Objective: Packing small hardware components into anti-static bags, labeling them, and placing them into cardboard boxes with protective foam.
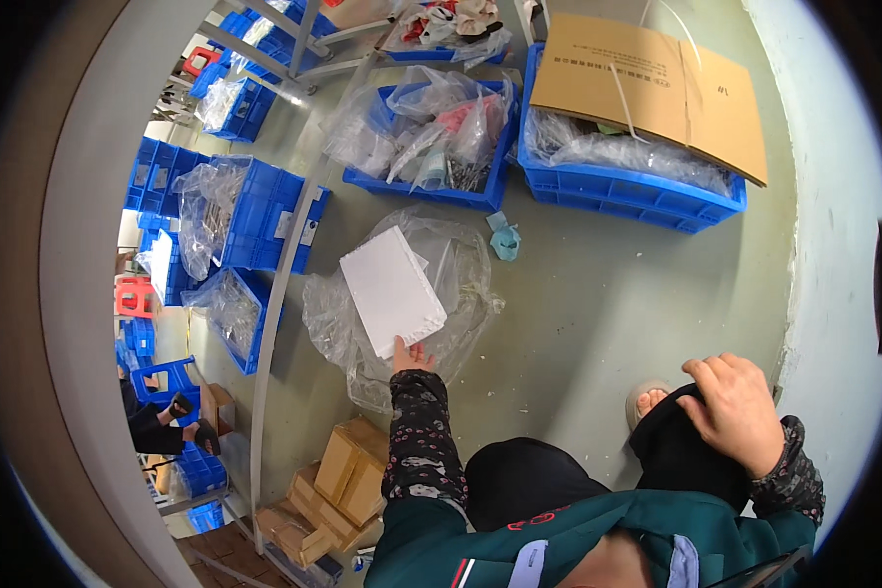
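A flat white block is seen on the floor, on top of a crumpled clear plastic bag. It is set at a slant, and a bit of another white piece can be seen at its side. The near end of the block is touched by the left hand. The fingers are partly bent at the edge, but the thumb side is partly hidden, so it cannot be told if the block is gripped or just touched.

The right hand is rested on the knee in black trousers. Its fingers are loosely bent and a little spread, and nothing is held in it.

Past the bag, a blue bin is filled with clear plastic and a pink thing. Next to it, a bigger blue crate is partly covered by a flat brown cardboard. A crumpled light blue scrap is seen just beside the plastic bag. Brown boxes are piled near the left arm. More blue crates are seen on the left, past a grey metal bar.
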Available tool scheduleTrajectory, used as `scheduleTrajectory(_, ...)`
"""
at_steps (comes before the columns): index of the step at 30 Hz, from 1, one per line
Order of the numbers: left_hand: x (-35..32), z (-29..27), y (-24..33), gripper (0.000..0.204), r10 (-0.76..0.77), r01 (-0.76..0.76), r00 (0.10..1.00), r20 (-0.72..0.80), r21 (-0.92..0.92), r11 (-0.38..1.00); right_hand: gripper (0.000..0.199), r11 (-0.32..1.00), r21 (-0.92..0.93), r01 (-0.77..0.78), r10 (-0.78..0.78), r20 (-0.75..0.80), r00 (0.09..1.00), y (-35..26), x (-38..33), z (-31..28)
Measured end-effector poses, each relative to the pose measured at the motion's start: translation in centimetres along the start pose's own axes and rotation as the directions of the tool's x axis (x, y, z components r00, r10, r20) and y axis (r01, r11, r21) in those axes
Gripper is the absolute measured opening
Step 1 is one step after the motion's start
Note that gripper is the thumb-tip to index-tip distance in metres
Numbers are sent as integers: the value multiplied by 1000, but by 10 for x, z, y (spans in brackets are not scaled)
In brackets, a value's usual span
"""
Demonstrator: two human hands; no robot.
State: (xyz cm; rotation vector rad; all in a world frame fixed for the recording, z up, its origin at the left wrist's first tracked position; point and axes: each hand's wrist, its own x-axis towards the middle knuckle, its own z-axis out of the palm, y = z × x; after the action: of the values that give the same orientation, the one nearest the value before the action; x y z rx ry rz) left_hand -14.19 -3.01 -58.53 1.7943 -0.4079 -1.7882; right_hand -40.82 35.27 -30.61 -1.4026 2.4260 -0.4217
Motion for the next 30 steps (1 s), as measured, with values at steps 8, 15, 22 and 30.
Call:
scheduleTrajectory(8, -109, 18, 42, 38, 509, -410, 829, 229, -370, 834, 18, 959, 147, 244, -253, 44, 967, -17, 22, 9)
scheduleTrajectory(15, -242, 20, 10, 28, 471, -693, 719, 512, 580, 427, 14, 952, 129, 279, -297, 152, 943, -32, 3, 19)
scheduleTrajectory(22, -454, 95, 38, 42, 239, -715, 589, 772, 361, 598, 16, 983, 112, -148, 123, 209, 970, -5, -64, 3)
scheduleTrajectory(30, -628, 103, 156, 44, 284, -586, 565, 774, 134, 799, 19, 901, 207, -380, 316, 287, 904, 46, -123, -141)
